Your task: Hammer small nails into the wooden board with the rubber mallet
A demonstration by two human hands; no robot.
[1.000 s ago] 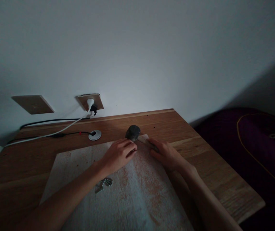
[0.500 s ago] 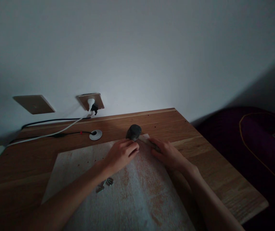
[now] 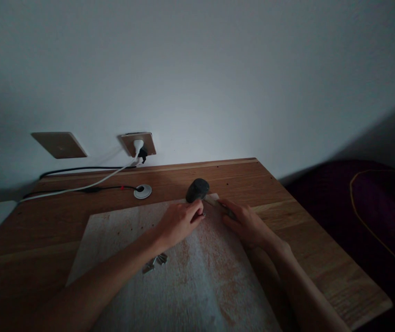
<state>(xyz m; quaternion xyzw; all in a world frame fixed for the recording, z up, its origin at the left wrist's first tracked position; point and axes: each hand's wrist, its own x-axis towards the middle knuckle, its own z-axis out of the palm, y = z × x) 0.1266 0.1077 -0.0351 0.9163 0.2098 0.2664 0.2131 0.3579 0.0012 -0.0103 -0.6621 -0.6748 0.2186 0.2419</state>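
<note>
My right hand is wrapped round the pale handle of a mallet with a dark, rounded head. The head is over the far edge of a whitish, worn board. Just in front of it, my left hand is closed in a pinch low over the board. A tiny shiny end of a small metal piece shows at its fingertips; its kind is too small to make out. Several small metal pieces, pin-like or screw-like, lie on the board beside my left forearm.
The board lies on a wooden table against a pale wall. White and black cables run from a wall socket along the back left, near a round cable grommet. Small dark holes mark the board's far left part. Dark purple fabric is at the right.
The view has shifted slightly, so everything sits a little further right. A shiny metal end now shows at my left fingertips. My right hand keeps its hold on the mallet.
</note>
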